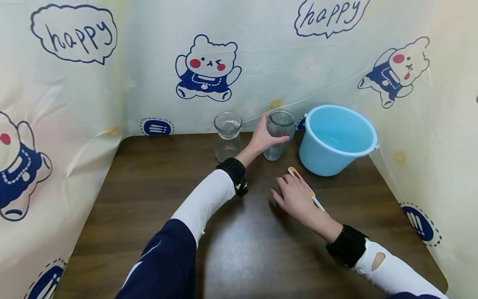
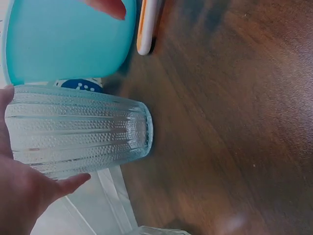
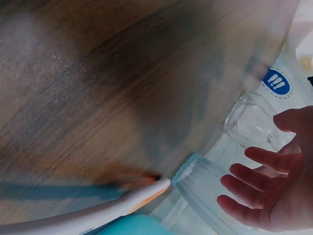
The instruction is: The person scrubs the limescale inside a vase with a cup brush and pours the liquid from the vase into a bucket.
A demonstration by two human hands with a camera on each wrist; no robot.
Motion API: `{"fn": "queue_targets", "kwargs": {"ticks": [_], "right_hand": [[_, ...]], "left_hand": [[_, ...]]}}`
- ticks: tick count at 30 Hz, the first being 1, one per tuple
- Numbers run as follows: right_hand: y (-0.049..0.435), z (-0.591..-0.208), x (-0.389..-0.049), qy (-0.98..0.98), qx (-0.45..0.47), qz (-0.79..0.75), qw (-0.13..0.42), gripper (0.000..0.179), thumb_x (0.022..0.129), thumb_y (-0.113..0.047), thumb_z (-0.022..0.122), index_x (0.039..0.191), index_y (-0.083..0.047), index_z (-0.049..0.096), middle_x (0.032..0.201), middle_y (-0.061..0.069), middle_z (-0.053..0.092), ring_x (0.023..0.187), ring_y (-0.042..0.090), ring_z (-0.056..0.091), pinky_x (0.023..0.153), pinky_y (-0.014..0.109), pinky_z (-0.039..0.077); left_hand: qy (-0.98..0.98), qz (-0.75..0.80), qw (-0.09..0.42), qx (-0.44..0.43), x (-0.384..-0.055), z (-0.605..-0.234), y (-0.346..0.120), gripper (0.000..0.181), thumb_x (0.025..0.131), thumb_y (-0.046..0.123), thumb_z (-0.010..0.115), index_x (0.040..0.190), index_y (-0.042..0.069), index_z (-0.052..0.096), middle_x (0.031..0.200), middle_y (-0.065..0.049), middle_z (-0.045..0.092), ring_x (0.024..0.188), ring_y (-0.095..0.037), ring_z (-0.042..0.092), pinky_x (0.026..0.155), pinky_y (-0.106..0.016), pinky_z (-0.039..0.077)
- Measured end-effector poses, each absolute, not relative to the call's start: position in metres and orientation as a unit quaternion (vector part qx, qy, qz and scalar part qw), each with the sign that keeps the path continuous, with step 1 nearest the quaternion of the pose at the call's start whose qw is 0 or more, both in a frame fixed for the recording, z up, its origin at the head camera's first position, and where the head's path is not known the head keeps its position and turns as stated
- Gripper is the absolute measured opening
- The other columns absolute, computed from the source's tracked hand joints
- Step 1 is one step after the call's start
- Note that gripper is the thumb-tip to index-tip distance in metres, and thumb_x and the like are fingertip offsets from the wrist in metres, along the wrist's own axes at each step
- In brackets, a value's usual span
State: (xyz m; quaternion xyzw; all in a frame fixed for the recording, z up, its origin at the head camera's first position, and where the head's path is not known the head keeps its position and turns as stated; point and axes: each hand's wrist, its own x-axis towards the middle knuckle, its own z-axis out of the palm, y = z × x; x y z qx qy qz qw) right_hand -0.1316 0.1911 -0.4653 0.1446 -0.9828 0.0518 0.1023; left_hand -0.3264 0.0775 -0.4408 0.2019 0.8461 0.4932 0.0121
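Note:
In the head view, my left hand [image 1: 266,135] holds a ribbed, bluish glass jar [image 1: 275,148] near its top, thumb on the near side. The left wrist view shows the jar's textured side and thick base, with the left thumb [image 2: 73,183] along its side. My right hand [image 1: 296,196] hovers over the table, fingers spread and loosely bent, nothing in them. Beside it lies a slim white-and-orange handle-like tool [image 1: 313,194], partly hidden behind the hand and wrist. A clear glass vase [image 1: 228,143] with a flared rim stands to the left of the jar.
A light blue bucket [image 1: 337,137] stands at the back right of the brown wooden table [image 1: 157,178]. Behind and beside the table hangs a printed cloth [image 1: 149,74] with bears on it. The vase and bucket flank the jar closely.

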Motion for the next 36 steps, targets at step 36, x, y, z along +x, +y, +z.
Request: {"fn": "queue_targets", "kwargs": {"ticks": [36], "right_hand": [[0.180, -0.474, -0.138, -0.982, 0.162, 0.065, 0.068, 0.043, 0.091, -0.039, 0.061, 0.113, -0.003, 0.067, 0.106, 0.018, 0.066, 0.093, 0.033, 0.059, 0.081, 0.051, 0.050]], "left_hand": [[0.823, 0.525, -0.069, 0.208, -0.184, -0.436, -0.072, 0.097, 0.064, 0.045, 0.085, 0.144, 0.022, 0.037, 0.134, 0.004, 0.053, 0.118, -0.011, 0.049, 0.097, -0.043, 0.045]]}}
